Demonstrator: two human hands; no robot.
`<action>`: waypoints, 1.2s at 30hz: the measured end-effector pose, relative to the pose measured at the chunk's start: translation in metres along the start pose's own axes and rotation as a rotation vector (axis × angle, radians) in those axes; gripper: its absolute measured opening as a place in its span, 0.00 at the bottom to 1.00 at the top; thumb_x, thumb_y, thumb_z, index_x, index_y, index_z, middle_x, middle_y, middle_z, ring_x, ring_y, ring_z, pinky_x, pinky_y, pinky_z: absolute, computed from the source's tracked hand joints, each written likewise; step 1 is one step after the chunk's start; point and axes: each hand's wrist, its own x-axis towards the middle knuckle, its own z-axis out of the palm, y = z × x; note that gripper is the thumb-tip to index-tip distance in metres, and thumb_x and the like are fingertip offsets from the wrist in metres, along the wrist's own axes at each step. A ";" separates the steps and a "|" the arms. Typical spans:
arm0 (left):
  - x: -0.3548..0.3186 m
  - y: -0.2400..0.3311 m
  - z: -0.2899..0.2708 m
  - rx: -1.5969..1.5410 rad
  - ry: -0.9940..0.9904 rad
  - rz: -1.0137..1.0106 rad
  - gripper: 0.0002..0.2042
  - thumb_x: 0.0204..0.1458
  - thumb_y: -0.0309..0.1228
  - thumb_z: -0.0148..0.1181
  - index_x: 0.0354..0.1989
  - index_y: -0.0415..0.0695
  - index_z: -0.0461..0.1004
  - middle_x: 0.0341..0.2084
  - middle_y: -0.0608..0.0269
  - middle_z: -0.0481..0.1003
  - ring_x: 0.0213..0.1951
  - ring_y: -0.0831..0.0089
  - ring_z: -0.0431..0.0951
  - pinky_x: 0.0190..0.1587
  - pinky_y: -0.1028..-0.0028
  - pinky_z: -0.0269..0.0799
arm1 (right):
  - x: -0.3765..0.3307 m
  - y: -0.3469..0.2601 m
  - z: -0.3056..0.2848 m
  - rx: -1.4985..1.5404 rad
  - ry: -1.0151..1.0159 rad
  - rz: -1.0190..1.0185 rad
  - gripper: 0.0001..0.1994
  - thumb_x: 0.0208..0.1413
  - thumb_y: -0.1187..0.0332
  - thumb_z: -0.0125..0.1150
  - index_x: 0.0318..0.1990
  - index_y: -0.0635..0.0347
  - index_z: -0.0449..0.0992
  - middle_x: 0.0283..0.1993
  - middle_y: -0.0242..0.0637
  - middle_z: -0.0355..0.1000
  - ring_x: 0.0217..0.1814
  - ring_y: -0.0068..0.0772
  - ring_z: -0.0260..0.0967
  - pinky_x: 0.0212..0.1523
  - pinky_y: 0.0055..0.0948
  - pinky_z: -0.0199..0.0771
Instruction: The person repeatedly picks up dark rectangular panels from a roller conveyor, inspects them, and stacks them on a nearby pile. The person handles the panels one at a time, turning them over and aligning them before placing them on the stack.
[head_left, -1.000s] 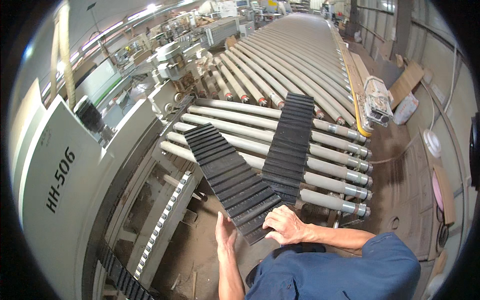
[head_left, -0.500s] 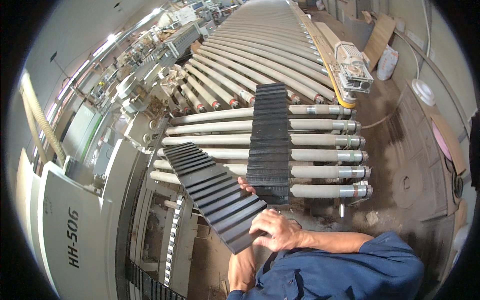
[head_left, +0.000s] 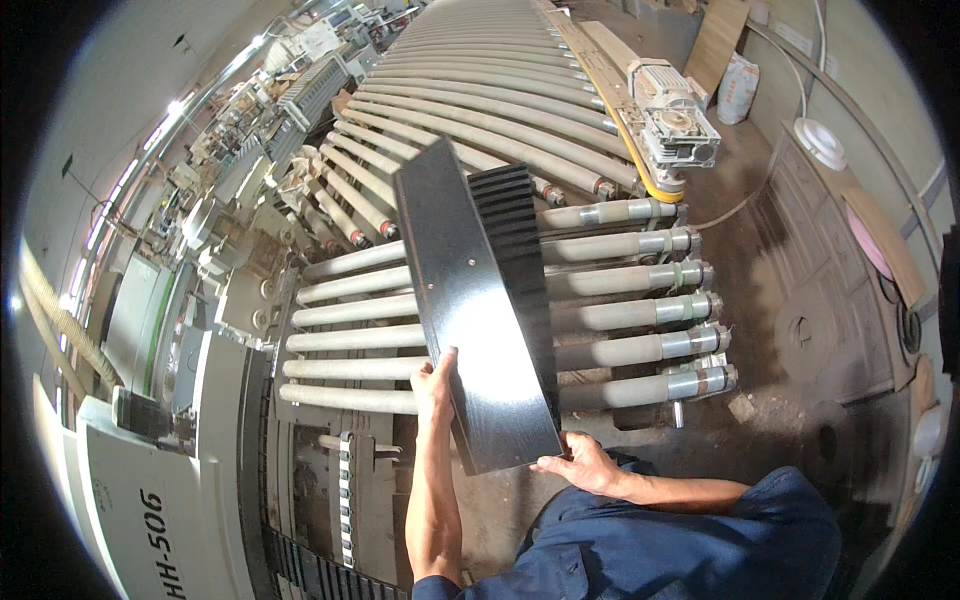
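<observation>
A black panel [head_left: 475, 310] with a smooth, shiny face tilts up in front of me over the rollers. Two small light spots show on that face. My left hand [head_left: 434, 385] grips its left edge, thumb on the face and fingers behind. At the near right corner my right hand [head_left: 580, 463] pinches the panel, its thumb on top. Behind the panel, partly hidden, lies a stack of black ribbed strips [head_left: 508, 212] across the rollers.
A roller conveyor [head_left: 350, 340] runs under the panel and curves away to the back. A motor [head_left: 672, 115] with a yellow belt stands at its right side. A white machine housing [head_left: 140, 510] rises at near left. A plate-like dark panel [head_left: 815, 310] lies at right.
The held panel has turned from its ribbed side to its smooth side and swung up over the stack. My left hand has moved from beneath it to its left edge.
</observation>
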 end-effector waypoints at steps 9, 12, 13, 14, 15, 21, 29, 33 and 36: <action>0.040 -0.018 0.043 0.369 -0.055 0.016 0.27 0.47 0.41 0.74 0.38 0.22 0.76 0.30 0.49 0.79 0.33 0.68 0.78 0.37 0.70 0.74 | 0.017 0.026 -0.010 0.332 -0.010 0.230 0.11 0.63 0.67 0.60 0.40 0.71 0.76 0.37 0.44 0.78 0.37 0.33 0.79 0.38 0.30 0.82; 0.051 -0.019 0.042 0.688 -0.051 0.168 0.31 0.47 0.46 0.72 0.41 0.21 0.76 0.32 0.42 0.80 0.36 0.62 0.81 0.40 0.68 0.75 | 0.025 0.029 -0.014 0.287 -0.019 0.300 0.15 0.63 0.62 0.60 0.40 0.71 0.76 0.36 0.44 0.78 0.35 0.33 0.79 0.35 0.29 0.81; 0.051 -0.018 0.037 0.843 -0.032 0.240 0.32 0.48 0.48 0.70 0.41 0.22 0.76 0.32 0.40 0.80 0.36 0.60 0.81 0.41 0.67 0.75 | 0.024 0.012 -0.015 0.166 -0.061 0.403 0.21 0.64 0.54 0.59 0.40 0.71 0.77 0.35 0.44 0.79 0.31 0.33 0.79 0.32 0.29 0.81; 0.057 -0.016 0.028 1.002 -0.062 0.306 0.32 0.46 0.50 0.70 0.44 0.27 0.77 0.36 0.36 0.79 0.41 0.53 0.79 0.45 0.64 0.75 | 0.026 0.005 -0.020 -0.010 -0.157 0.472 0.24 0.63 0.51 0.58 0.38 0.71 0.78 0.34 0.44 0.79 0.29 0.32 0.79 0.31 0.29 0.80; 0.061 -0.014 0.018 1.161 -0.092 0.371 0.32 0.45 0.52 0.69 0.47 0.32 0.78 0.39 0.32 0.77 0.46 0.46 0.77 0.49 0.60 0.74 | 0.024 0.002 -0.024 -0.188 -0.255 0.538 0.27 0.62 0.47 0.57 0.36 0.70 0.78 0.33 0.44 0.79 0.27 0.32 0.78 0.30 0.28 0.80; -0.033 0.019 -0.015 1.108 -0.504 0.223 0.52 0.32 0.49 0.80 0.67 0.40 0.61 0.62 0.33 0.61 0.64 0.42 0.63 0.65 0.52 0.63 | 0.003 0.014 -0.046 -0.714 0.001 0.004 0.22 0.56 0.53 0.65 0.44 0.66 0.78 0.34 0.43 0.80 0.33 0.41 0.79 0.37 0.37 0.78; -0.102 -0.023 -0.047 1.005 -0.420 0.360 0.43 0.37 0.21 0.73 0.67 0.47 0.62 0.62 0.41 0.63 0.62 0.45 0.67 0.61 0.59 0.69 | 0.021 0.018 -0.041 -0.887 0.125 -0.196 0.33 0.51 0.61 0.69 0.61 0.67 0.62 0.55 0.53 0.68 0.56 0.51 0.69 0.55 0.43 0.71; -0.102 -0.032 -0.042 0.922 -0.399 0.413 0.40 0.38 0.20 0.72 0.65 0.48 0.65 0.58 0.41 0.68 0.58 0.48 0.72 0.58 0.61 0.72 | 0.029 0.030 -0.038 -0.988 0.208 -0.346 0.28 0.49 0.63 0.69 0.54 0.68 0.67 0.47 0.53 0.71 0.46 0.54 0.73 0.45 0.44 0.75; -0.095 -0.040 -0.045 0.961 -0.404 0.438 0.40 0.38 0.20 0.71 0.66 0.48 0.64 0.58 0.36 0.67 0.56 0.44 0.73 0.57 0.61 0.72 | 0.033 0.032 -0.037 -0.972 0.253 -0.359 0.21 0.52 0.63 0.67 0.48 0.68 0.70 0.40 0.53 0.73 0.42 0.57 0.74 0.41 0.48 0.75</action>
